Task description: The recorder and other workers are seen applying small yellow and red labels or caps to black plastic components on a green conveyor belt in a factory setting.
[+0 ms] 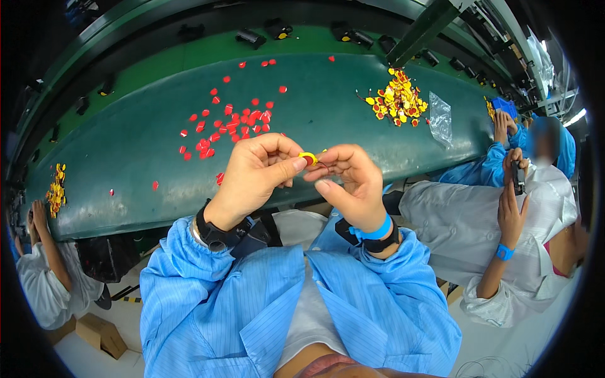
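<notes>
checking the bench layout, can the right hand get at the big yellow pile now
Likely yes: nothing visible blocks the right hand from the big yellow pile, though it is busy at a yellow part.

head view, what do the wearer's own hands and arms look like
The left hand and right hand are ungloved. The light-blue sleeves are finely striped. A bulky black wrist strap is on the left; the right has a bright blue wristband and a second black strap.
</notes>
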The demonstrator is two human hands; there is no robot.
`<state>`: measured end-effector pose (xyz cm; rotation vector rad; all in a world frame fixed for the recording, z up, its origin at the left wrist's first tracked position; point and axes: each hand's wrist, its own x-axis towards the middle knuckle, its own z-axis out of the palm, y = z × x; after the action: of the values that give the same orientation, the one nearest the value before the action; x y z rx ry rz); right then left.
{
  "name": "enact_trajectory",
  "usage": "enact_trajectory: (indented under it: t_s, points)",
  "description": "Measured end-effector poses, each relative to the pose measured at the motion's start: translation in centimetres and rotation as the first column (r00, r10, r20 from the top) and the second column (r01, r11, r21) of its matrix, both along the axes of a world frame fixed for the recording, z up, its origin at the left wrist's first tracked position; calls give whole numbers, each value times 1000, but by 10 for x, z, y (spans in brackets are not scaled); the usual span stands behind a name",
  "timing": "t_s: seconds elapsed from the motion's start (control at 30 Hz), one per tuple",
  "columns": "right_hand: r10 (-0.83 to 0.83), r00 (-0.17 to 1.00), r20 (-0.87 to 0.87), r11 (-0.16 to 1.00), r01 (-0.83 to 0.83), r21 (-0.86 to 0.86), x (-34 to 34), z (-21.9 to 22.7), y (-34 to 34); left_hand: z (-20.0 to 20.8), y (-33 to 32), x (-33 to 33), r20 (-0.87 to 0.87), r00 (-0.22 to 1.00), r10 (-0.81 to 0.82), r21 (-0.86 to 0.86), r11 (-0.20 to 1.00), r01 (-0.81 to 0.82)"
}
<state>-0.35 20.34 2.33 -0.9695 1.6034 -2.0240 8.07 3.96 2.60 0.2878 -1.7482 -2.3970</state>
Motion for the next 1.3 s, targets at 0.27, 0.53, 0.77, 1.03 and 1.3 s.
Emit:
enact_trajectory:
  t_s: [0.27, 0.53, 0.77, 1.03, 1.3]
  points:
    - [140, 937, 320, 951, -217, 218, 2, 2, 15, -2, 7, 11, 4, 1000, -31, -195, 980, 31]
    - [97, 806, 583, 982, -173, 75, -4, 3, 13, -2, 10, 11, 51, 998, 38, 58, 998, -40]
    - [74, 768, 636, 992, -123, 33, -9, -2, 14, -5, 14, 6, 37, 996, 77, -18, 997, -76]
    - [-490, 853, 181, 865, 450, 221, -71, -16, 86, -26, 0, 14, 64, 979, 196, -293, 941, -169]
    - [-840, 542, -16, 466, 737, 489, -184, -81, 218, -52, -3, -2, 119, 985, 126, -283, 955, -88]
